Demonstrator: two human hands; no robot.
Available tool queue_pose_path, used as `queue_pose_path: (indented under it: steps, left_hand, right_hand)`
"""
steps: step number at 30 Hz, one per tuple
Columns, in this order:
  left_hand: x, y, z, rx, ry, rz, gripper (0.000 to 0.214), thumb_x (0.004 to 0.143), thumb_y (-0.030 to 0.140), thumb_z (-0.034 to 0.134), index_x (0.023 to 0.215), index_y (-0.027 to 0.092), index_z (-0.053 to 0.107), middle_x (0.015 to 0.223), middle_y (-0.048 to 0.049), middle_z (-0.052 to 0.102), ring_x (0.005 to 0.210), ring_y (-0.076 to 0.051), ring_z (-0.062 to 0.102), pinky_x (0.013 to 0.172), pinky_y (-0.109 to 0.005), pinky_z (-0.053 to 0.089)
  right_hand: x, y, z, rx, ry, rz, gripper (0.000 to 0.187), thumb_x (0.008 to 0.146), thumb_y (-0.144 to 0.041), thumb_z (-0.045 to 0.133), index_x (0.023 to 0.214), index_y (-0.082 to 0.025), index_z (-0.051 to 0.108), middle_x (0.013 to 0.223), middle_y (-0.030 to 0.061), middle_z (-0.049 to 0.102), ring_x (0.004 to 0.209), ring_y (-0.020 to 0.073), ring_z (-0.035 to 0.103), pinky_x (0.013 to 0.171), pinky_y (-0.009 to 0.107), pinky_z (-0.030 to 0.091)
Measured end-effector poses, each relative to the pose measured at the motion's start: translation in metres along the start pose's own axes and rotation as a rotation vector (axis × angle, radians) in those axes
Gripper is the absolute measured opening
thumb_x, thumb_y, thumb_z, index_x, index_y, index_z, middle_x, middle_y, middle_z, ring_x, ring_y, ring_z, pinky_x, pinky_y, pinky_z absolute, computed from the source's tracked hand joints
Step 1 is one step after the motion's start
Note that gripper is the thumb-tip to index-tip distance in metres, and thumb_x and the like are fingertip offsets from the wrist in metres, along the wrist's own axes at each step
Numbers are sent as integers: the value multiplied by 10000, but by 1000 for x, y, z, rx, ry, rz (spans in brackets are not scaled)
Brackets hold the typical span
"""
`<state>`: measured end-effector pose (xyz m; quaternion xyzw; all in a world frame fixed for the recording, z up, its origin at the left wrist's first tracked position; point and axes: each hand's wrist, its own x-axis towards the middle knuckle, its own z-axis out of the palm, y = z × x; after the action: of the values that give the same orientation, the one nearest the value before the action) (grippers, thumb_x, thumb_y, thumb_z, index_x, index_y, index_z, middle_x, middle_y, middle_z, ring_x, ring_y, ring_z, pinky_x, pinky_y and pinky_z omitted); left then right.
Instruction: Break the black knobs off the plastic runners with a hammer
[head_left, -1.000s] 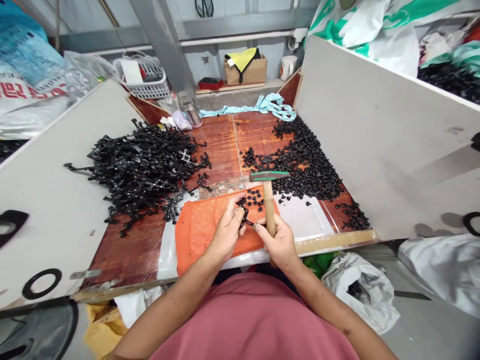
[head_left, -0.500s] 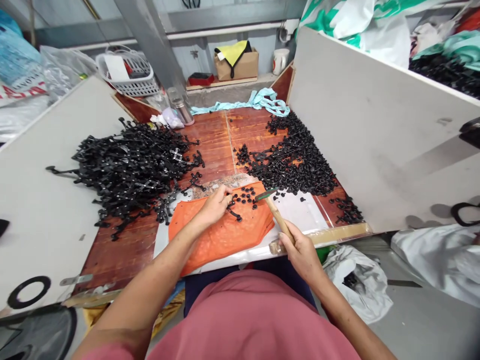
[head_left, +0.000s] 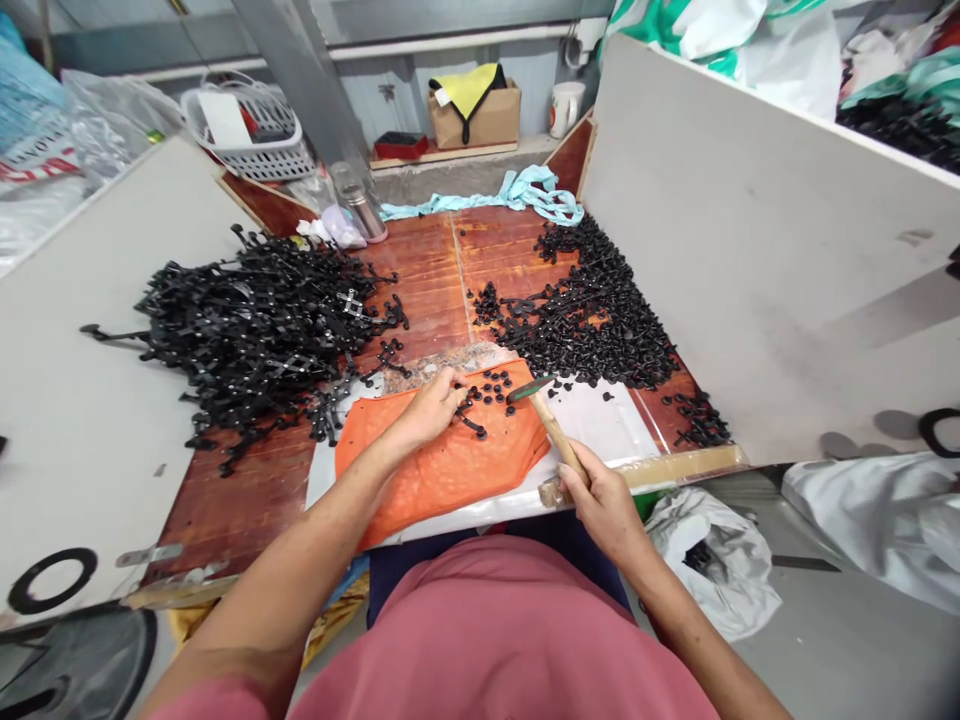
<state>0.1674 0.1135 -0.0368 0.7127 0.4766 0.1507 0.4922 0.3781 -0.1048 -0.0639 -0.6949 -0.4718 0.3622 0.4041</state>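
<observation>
My right hand (head_left: pixel 602 500) is closed round the wooden handle of a hammer (head_left: pixel 555 430), whose dark green head rests low over the right side of an orange cloth (head_left: pixel 427 480). On the cloth, my left hand (head_left: pixel 435 408) pinches one end of a small black jointed piece (head_left: pixel 472 426); its fingertips partly hide that end. Several round black studs (head_left: pixel 496 388) lie on the cloth between the left fingers and the hammer head.
To the left rises a heap of black jointed pieces (head_left: pixel 255 330). A pile of small black studs (head_left: pixel 607 310) spreads at the right, beside a grey side panel (head_left: pixel 750 260). Farther back stand a steel flask (head_left: pixel 364 212), a light blue cloth strip (head_left: pixel 532 195) and a cardboard box (head_left: pixel 487 120).
The view has shifted slightly. Both hands keep their holds, and the hammer and black piece stay in nearly the same place on the cloth.
</observation>
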Motion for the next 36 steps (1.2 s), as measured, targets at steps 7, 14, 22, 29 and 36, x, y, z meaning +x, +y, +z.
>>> queue_pose_path:
  steps: [7,14,22,29,36]
  left_hand:
    - [0,1,0,-52,-24,8,126,914,342,465,969,229,473,689,68,460,541,-113,421,539,-226,360]
    - [4,-6,-2,81,-23,114,70,888,257,478,944,218,494,654,71,450,590,-130,418,613,-254,352]
    - [5,-6,-7,7,-105,76,105,841,221,542,931,221,489,584,94,432,511,-114,388,540,-235,293]
    - [5,-7,-7,-171,-171,-1,171,842,234,559,998,213,492,566,116,400,460,-91,336,498,-205,283]
    - [5,-6,-7,-136,-121,33,173,802,203,595,966,198,539,580,103,421,504,-93,370,513,-196,307]
  right_hand:
    - [1,4,1,-17,-7,-1,475,1017,-380,483,1434,-178,585,816,8,670,578,143,569,514,217,440]
    - [2,6,1,-12,-24,5,475,1029,-391,468,1443,-187,576,856,20,714,610,159,629,539,234,478]
    - [22,-32,-13,-329,13,-213,528,1031,-286,449,1558,-268,478,1359,80,693,1136,258,706,947,360,552]
    - [41,-49,-3,-688,-60,-318,565,1054,-245,421,1608,-349,381,1004,46,767,819,225,737,752,323,578]
    - [45,-58,0,-863,-62,-284,564,1062,-260,404,1622,-306,362,953,76,769,753,239,731,707,329,567]
